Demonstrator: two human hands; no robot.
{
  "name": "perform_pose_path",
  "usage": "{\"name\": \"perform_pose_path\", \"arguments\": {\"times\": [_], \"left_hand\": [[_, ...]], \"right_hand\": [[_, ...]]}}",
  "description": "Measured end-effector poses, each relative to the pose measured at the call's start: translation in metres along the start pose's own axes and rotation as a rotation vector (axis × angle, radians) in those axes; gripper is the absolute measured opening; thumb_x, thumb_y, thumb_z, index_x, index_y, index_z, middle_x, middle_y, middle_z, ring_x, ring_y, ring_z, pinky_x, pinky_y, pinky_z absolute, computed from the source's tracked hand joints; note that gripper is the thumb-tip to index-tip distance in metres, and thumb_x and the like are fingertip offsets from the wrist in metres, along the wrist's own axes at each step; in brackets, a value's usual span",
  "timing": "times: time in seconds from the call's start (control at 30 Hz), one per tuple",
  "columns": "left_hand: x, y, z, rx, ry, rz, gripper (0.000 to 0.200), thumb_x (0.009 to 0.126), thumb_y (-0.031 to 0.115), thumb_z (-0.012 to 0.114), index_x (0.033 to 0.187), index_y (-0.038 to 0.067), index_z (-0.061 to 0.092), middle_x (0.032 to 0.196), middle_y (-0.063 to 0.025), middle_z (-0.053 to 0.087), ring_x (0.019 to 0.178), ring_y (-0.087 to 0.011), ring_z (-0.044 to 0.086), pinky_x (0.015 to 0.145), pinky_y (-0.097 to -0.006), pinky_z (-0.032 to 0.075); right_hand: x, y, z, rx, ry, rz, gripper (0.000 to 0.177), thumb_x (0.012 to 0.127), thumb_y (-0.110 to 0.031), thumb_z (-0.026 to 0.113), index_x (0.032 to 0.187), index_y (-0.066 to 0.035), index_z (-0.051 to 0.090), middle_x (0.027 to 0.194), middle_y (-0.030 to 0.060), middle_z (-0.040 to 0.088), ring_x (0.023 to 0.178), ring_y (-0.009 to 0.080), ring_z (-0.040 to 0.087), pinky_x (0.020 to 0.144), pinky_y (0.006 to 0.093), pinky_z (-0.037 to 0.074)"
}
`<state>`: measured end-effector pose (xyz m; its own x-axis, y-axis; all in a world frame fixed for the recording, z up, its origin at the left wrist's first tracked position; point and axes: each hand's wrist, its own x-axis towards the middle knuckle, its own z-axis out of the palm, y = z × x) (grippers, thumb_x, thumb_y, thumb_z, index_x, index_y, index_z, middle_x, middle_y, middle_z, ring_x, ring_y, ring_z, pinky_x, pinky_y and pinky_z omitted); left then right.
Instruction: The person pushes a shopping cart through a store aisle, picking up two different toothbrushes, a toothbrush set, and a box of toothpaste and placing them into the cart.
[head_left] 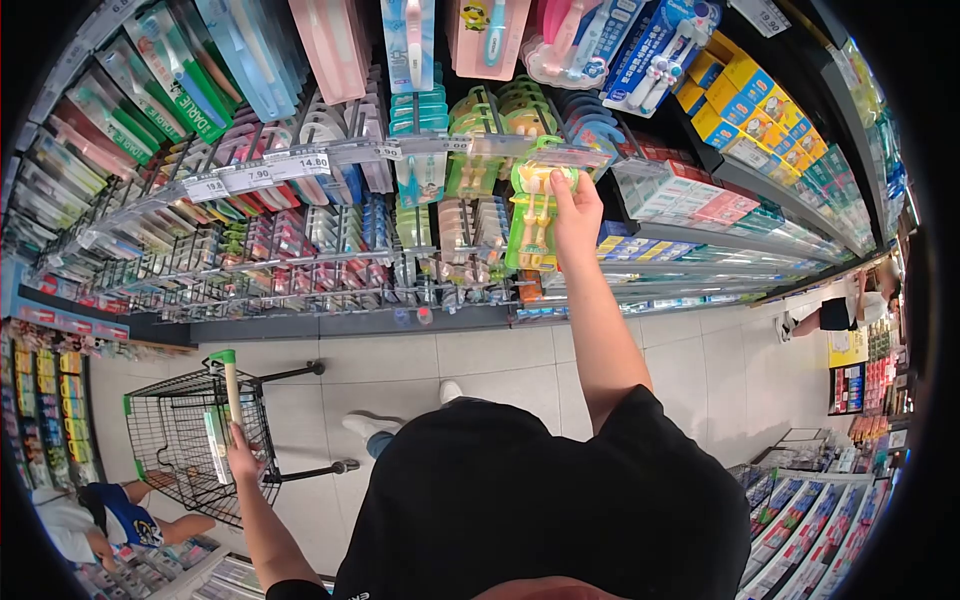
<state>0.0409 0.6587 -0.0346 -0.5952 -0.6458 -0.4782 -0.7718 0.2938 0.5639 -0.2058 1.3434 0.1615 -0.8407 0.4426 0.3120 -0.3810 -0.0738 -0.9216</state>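
Observation:
My right hand (575,212) is raised to the shelf and grips a green and yellow toothbrush pack (532,215) by its right edge, in front of the hanging rows of toothbrushes (440,215). Down at the lower left, my left hand (241,458) is closed around the green-capped handle (230,385) of a black wire shopping cart (180,440). My black shirt fills the bottom middle.
Racks of toothbrushes and toothpaste boxes (750,110) with price tags (258,175) fill the upper view. Another person (840,310) stands far down the aisle at right. A crouching person (95,515) is at the lower left beside the cart. More shelves (820,520) stand at the lower right.

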Motion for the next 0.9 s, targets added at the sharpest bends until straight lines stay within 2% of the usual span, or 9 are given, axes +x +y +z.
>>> {"name": "perform_pose_path", "arguments": {"times": [0.07,0.13,0.17,0.23,0.33,0.47,0.63,0.9], "left_hand": [[0.001,-0.002,0.000,0.009,0.019,-0.002,0.100,0.095,0.085,0.037,0.113,-0.008,0.069,0.073,-0.0104,0.061,0.047,-0.0206,0.057,0.042,-0.0346,0.052],[0.003,-0.004,-0.001,0.045,0.031,0.006,0.099,0.095,0.086,0.037,0.099,-0.008,0.069,0.072,-0.0102,0.060,0.048,-0.0224,0.058,0.043,-0.0352,0.052],[0.003,-0.005,-0.001,0.042,0.033,0.004,0.099,0.095,0.086,0.037,0.099,-0.008,0.069,0.072,-0.0102,0.060,0.048,-0.0224,0.058,0.043,-0.0352,0.052],[0.001,-0.004,0.000,0.074,0.057,0.013,0.099,0.094,0.087,0.037,0.088,-0.007,0.067,0.072,-0.0101,0.059,0.050,-0.0243,0.058,0.044,-0.0367,0.052],[-0.006,0.004,0.002,0.066,0.081,-0.005,0.098,0.094,0.087,0.037,0.086,-0.006,0.065,0.071,-0.0102,0.058,0.053,-0.0248,0.059,0.045,-0.0374,0.052],[-0.005,0.004,0.002,0.041,0.060,-0.016,0.099,0.093,0.088,0.037,0.091,-0.007,0.066,0.070,-0.0103,0.057,0.054,-0.0237,0.059,0.045,-0.0368,0.052],[0.002,-0.002,0.001,0.059,0.044,-0.024,0.102,0.094,0.086,0.037,0.109,-0.009,0.069,0.071,-0.0096,0.057,0.054,-0.0214,0.058,0.044,-0.0360,0.052],[0.004,-0.009,0.002,0.085,0.061,-0.012,0.105,0.094,0.087,0.035,0.117,-0.009,0.070,0.072,-0.0094,0.059,0.055,-0.0220,0.059,0.045,-0.0357,0.050]], "right_hand": [[-0.001,0.003,-0.001,-0.028,0.018,-0.039,0.023,0.103,-0.013,0.069,0.121,0.002,0.064,0.111,0.0049,0.072,0.100,0.0080,0.064,0.088,0.0256,0.050],[-0.004,0.002,0.001,0.001,0.042,-0.038,0.023,0.103,-0.013,0.068,0.122,0.001,0.064,0.111,0.0051,0.072,0.100,0.0082,0.064,0.088,0.0259,0.050],[-0.005,0.002,0.001,0.029,0.069,-0.037,0.024,0.103,-0.013,0.068,0.122,0.001,0.063,0.111,0.0052,0.072,0.101,0.0084,0.064,0.088,0.0261,0.050],[-0.005,0.002,-0.002,0.030,0.067,-0.033,0.024,0.103,-0.012,0.068,0.123,0.001,0.063,0.110,0.0053,0.072,0.100,0.0085,0.065,0.088,0.0263,0.051],[-0.004,0.004,-0.005,0.004,0.053,-0.026,0.024,0.103,-0.012,0.068,0.123,0.001,0.063,0.110,0.0059,0.072,0.100,0.0089,0.066,0.087,0.0264,0.051],[-0.005,0.003,-0.004,-0.001,0.004,0.000,0.025,0.103,-0.011,0.068,0.124,0.002,0.061,0.111,0.0078,0.073,0.099,0.0096,0.068,0.086,0.0260,0.053],[-0.003,0.009,-0.006,0.039,0.015,-0.026,0.026,0.102,-0.008,0.069,0.124,0.002,0.060,0.111,0.0094,0.074,0.100,0.0102,0.069,0.087,0.0258,0.053],[-0.004,0.007,-0.010,-0.003,0.014,-0.087,0.030,0.103,-0.010,0.067,0.128,0.001,0.056,0.113,0.0098,0.074,0.100,0.0113,0.070,0.087,0.0264,0.055]]}}
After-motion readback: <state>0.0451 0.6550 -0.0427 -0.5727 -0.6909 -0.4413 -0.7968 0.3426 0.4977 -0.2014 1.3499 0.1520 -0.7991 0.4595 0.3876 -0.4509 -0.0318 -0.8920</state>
